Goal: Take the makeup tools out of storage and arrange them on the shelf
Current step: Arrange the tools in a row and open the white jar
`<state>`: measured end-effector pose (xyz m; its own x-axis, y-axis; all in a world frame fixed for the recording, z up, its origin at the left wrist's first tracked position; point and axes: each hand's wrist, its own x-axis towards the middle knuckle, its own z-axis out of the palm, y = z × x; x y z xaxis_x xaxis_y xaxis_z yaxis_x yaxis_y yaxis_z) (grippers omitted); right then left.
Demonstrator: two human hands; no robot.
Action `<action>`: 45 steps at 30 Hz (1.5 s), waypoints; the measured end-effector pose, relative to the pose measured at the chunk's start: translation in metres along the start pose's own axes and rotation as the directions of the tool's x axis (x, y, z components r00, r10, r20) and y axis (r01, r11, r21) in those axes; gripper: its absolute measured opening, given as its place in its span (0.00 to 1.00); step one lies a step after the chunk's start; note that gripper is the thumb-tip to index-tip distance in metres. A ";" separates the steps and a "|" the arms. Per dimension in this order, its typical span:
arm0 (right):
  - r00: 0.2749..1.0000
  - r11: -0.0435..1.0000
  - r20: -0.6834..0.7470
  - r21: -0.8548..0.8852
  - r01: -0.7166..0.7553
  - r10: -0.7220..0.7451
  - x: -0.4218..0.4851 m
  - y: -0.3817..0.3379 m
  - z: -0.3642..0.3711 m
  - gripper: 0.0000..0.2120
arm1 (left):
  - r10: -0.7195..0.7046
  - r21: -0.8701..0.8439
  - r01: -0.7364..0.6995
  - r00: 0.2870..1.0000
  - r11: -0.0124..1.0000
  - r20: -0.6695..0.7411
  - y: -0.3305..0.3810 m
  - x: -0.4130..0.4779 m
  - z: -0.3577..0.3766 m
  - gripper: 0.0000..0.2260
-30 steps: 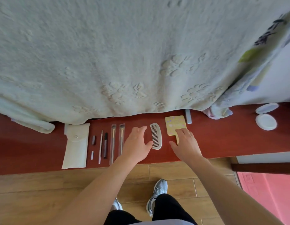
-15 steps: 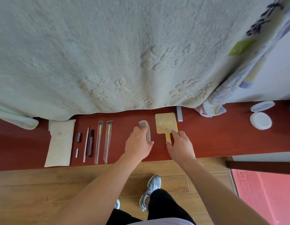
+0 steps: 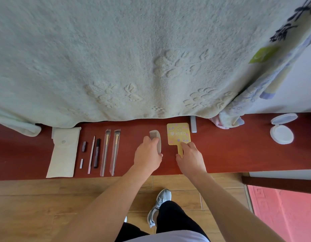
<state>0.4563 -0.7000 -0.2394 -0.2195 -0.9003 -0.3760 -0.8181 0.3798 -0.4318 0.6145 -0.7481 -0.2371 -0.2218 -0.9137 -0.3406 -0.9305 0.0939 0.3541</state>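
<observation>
White compact (image 3: 281, 135) lies open; left hand (image 3: 147, 155) grips comb (image 3: 155, 135), right hand (image 3: 191, 157) mirror (image 3: 178, 133).

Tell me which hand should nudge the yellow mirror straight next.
Right. The right hand holds the mirror by its handle; the left hand is occupied gripping the comb beside it and would probably have to let go first.

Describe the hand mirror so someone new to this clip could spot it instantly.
Find the red-brown shelf below the pale green blanket, then look just right of the white comb. The hand mirror is a flat square with a short handle, held by the right hand; it is the only yellow, dotted thing there.
</observation>
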 end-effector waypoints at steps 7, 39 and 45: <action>0.999 0.999 0.001 0.004 -0.033 0.033 0.001 -0.004 0.000 0.18 | -0.026 -0.002 0.026 1.000 1.000 -0.002 -0.004 -0.003 -0.002 0.24; 0.999 0.998 0.018 0.045 -0.031 0.031 0.001 -0.066 0.031 0.21 | -0.077 0.054 0.080 0.995 0.995 -0.059 -0.070 -0.013 -0.023 0.26; 1.000 0.999 0.025 0.041 -0.011 0.010 0.000 -0.073 0.036 0.21 | -0.080 0.054 0.084 0.994 0.995 -0.070 -0.075 -0.013 -0.024 0.27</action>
<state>0.5352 -0.7206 -0.2370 -0.2148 -0.8907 -0.4006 -0.7931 0.3985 -0.4608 0.6937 -0.7523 -0.2383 -0.1259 -0.9438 -0.3057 -0.9603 0.0386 0.2764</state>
